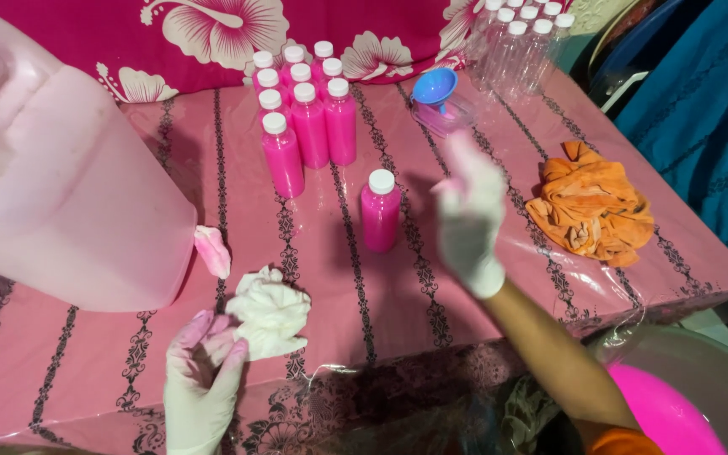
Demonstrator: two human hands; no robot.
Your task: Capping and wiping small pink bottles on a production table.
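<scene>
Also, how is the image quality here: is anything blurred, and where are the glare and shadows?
Head view: the right hand is smeared by motion blur, the left hand with the white cloth is sharper; soft glare lies on the plastic table cover; the single pink bottle casts a shadow to the right; the big jug looks pale and overexposed.

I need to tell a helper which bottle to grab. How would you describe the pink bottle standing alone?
Start at the pink striped table and find the cluster of filled bottles at its far edge. Nearer, beside the gloved right hand, stands the lone pink bottle, white-capped, apart from the rest.
</scene>
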